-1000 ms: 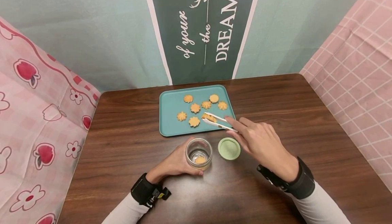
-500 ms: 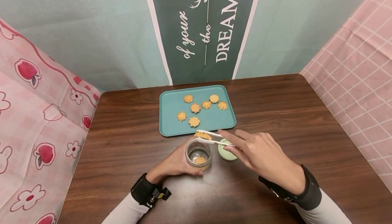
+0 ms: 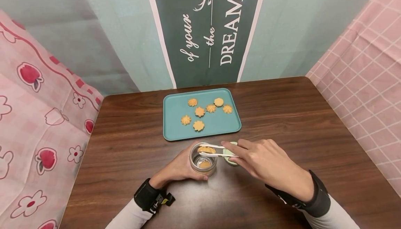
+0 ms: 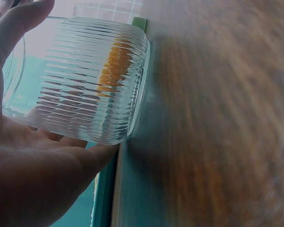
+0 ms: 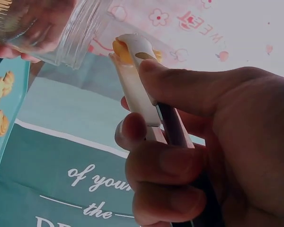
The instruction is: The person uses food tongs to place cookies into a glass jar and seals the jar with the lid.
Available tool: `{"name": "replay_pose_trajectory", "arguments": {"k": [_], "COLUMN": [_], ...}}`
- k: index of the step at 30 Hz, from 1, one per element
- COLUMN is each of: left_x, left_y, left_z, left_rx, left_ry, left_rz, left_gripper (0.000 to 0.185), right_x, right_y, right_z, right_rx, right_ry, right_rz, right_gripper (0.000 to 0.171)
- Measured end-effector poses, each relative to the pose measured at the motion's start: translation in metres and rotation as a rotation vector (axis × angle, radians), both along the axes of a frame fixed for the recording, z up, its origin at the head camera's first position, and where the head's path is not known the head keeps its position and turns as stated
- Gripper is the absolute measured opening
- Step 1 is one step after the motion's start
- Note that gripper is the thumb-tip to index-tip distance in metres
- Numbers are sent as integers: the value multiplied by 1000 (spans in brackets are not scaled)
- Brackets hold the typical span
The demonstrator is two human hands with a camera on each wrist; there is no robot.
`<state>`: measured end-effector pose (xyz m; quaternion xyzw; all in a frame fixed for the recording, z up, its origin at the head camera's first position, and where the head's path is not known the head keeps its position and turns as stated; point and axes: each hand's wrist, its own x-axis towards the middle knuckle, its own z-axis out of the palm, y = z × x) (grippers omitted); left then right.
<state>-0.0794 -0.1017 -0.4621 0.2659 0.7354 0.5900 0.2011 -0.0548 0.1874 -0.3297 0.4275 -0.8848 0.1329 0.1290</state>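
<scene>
The right hand [image 3: 266, 161] is carrying its white tongs [image 3: 216, 150] off the teal tray [image 3: 175, 131] and back toward the person; a second ago the tips were pinching a cookie on the tray, and now they are hovering over the mouth of the glass jar [image 3: 203, 159], so I judge the drop is about due. The fingers are squeezing the tongs closed on that cookie [image 3: 206, 149]. The left hand [image 3: 178, 168] is wrapping round the ribbed jar, steadying it on the counter [image 3: 125, 159] just in front of the tray. One cookie is already lying in the jar; six piped golden ones are remaining on the tray. A green lid [image 3: 233, 144] is sitting just right of the jar.
</scene>
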Motion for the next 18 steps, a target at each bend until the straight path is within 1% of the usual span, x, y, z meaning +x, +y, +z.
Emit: {"name": "replay_pose_trajectory", "arguments": {"k": [3,12,18], "left_x": [0,0,0], "left_y": [0,0,1], "left_z": [0,-1,0], "left_rx": [2,-10,-4], "left_ry": [1,12,36], "left_rz": [-2,6,3], "left_gripper": [96,95,90], "right_x": [1,2,1], "right_y": [0,0,-2], "right_z": [0,0,0], "right_rx": [9,58,85], "right_ry": [-6,-11,-31], "right_rz": [2,-10,-44], "right_gripper": [49,38,41]}}
